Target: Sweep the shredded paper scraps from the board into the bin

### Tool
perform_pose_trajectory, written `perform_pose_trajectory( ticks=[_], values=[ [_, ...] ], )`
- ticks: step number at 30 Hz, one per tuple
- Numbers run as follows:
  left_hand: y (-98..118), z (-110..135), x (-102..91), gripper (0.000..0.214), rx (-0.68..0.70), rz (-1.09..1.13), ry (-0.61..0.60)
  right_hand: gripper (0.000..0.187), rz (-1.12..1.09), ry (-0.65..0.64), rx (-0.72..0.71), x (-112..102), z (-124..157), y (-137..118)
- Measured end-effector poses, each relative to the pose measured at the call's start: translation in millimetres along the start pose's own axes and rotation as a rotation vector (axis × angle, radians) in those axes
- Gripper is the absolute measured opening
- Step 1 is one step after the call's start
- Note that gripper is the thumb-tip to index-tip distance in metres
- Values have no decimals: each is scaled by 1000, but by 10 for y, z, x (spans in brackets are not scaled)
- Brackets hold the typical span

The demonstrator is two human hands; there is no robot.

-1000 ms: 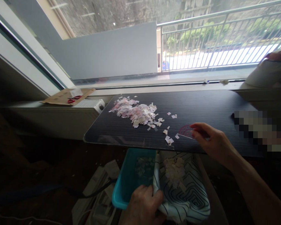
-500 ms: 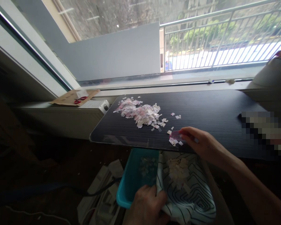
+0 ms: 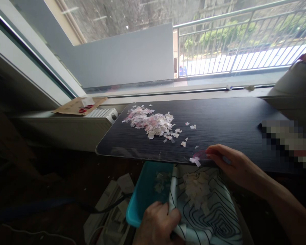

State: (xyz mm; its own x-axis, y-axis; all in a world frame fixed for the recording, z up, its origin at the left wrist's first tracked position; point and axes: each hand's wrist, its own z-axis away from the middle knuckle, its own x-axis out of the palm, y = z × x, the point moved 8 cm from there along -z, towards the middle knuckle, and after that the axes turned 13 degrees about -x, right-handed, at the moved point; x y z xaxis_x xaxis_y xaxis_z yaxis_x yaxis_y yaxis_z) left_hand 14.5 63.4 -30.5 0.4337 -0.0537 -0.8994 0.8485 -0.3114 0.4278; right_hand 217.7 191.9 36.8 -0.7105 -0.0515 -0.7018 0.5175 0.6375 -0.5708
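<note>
While the left hand (image 3: 159,221) is clamping patterned cloth (image 3: 220,216), probably steadying it, the right hand (image 3: 228,160) is pinching pink plastic (image 3: 200,154) beside paper scraps (image 3: 196,160).

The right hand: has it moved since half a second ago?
Yes. Against the black tabletop, the right hand has moved rightward in the view and closer to the tabletop's near edge.

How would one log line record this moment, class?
left hand: gripping patterned cloth; right hand: holding translucent pink piece by paper scraps at table edge; paper pile: on table
</note>
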Motion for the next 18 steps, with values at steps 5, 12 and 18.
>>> perform_pose_trajectory(
  ticks=[5,12,18],
  values=[
    [-13,-5,-14,21,-14,5,-12,14,20,30,20,-76,75,14],
    [16,-28,-39,23,14,-17,-18,15,-16,-18,18,-32,126,-39],
    [57,-45,-30,26,57,-36,-22,15,-23,14,-19,-25,7,-123]
  ],
)
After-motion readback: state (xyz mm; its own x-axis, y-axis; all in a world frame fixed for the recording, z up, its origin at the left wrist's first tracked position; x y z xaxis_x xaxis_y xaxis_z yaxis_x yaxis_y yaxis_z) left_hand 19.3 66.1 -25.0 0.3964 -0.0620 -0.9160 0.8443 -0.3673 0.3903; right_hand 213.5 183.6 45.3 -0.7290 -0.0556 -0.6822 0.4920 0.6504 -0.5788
